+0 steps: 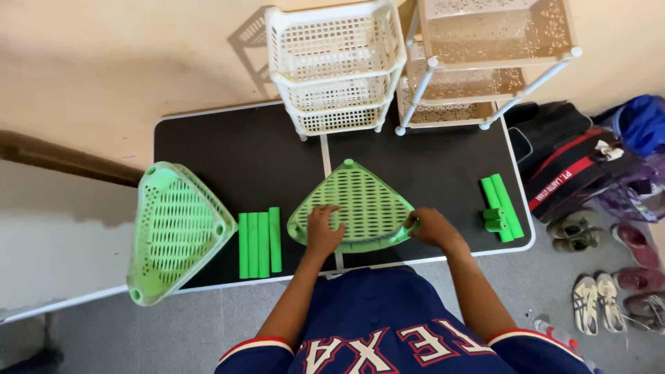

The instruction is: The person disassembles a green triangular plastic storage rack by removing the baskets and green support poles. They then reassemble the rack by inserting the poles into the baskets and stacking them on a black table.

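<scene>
Pressing my left hand flat on the green triangular shelf tray, I keep it pinned to the black table at about six o'clock, just in front of me. Its fingers lie spread on the perforated face near the tray's seven o'clock corner, holding nothing. My right hand is at the tray's four o'clock corner, fingers curled in and pinching the rim; I cannot tell whether a small part sits between them.

To do this well I judge the left palm should stay heavy so the tray does not skid, while the right works squarely at the corner socket instead of twisting it.

Both forearms come up from six o'clock, elbows out, wrists low.

Four green tubes lie side by side at nine o'clock of the tray, with a second green tray beyond them overhanging the table edge. More green tubes lie at three o'clock. A white basket rack and a beige shelf rack stand at twelve and one o'clock
</scene>
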